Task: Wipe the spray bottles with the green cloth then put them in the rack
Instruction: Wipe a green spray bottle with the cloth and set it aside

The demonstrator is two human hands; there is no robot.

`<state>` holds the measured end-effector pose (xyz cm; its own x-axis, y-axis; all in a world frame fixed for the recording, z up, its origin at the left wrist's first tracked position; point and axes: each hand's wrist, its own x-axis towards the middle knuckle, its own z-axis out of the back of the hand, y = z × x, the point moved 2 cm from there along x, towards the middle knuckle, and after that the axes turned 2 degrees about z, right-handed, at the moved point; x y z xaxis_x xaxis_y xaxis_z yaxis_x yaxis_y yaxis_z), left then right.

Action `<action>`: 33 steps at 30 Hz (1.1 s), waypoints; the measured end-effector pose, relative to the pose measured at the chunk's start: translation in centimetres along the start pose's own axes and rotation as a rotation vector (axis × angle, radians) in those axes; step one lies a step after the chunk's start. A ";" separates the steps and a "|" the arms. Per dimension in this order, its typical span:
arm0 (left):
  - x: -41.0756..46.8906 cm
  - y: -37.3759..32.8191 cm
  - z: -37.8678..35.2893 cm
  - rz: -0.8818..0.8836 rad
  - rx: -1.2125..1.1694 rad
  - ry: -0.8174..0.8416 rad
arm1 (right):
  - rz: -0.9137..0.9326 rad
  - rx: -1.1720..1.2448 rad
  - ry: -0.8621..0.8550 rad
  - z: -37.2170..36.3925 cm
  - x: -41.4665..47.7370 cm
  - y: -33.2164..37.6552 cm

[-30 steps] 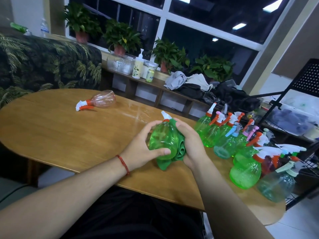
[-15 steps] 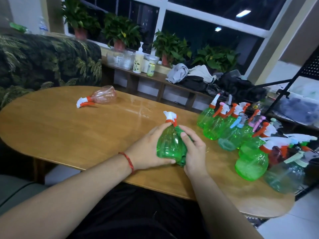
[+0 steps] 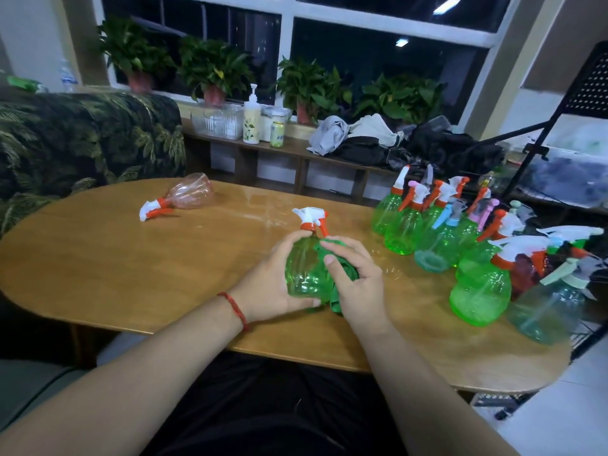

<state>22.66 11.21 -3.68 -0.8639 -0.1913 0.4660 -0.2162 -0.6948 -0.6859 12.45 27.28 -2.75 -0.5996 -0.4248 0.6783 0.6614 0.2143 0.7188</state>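
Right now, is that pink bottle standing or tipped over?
Tipped over: the pink bottle lies on its side on the table, sprayer head pointing left.

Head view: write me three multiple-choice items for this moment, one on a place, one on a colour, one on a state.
1. Where is the pink bottle?
A. Lying on its side on the table, far left.
B. Upright among the other bottles.
C. In a hand.

2. What colour is the trigger of the held green bottle?
A. Blue.
B. Orange.
C. Pink.

3. What is the right hand doing?
A. Resting flat on the table.
B. Holding the green cloth against the held green bottle.
C. Lifting the pink bottle.

Key:
1 A, it lies alone on its side.
2 B, it is orange under the white head.
3 B, its fingers curl round the cloth while the left hand grips the bottle.
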 end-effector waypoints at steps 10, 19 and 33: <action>-0.4 -1.8 -0.3 -0.112 0.050 0.002 | -0.252 0.261 -0.041 0.4 0.4 0.1; 0.3 0.1 0.7 0.131 -0.173 -0.352 | 0.144 -0.055 0.088 -0.8 -0.9 1.5; -0.6 -2.0 -0.2 -0.173 0.116 -0.036 | -0.157 0.121 0.002 0.1 0.1 0.3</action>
<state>23.51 12.80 -2.70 -0.8010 -0.0854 0.5925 -0.3045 -0.7940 -0.5261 12.53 27.43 -2.39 -0.6901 -0.4627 0.5564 0.5008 0.2497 0.8288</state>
